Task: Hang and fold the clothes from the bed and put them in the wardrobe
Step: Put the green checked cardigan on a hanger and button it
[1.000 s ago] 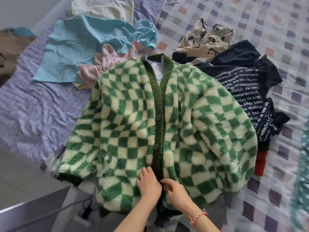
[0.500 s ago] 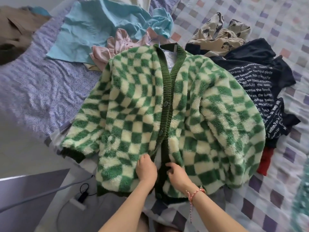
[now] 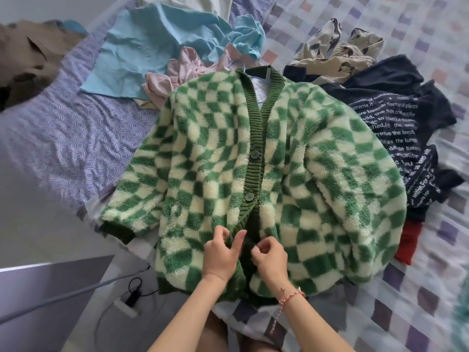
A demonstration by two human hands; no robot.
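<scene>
One fluffy green-and-cream checked cardigan (image 3: 203, 148), two green buttons (image 3: 254, 155) fastened, left hand (image 3: 223, 255) and right hand (image 3: 270, 257), each grip pinching its front edge.

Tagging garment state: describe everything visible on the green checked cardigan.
The cardigan is fluffy fleece in green and cream checks, with dark green ribbed placket, neckline and cuff. It lies front up on the bed, two buttons fastened, the lower front apart. The left hand and right hand pinch its edges near the hem.
</scene>
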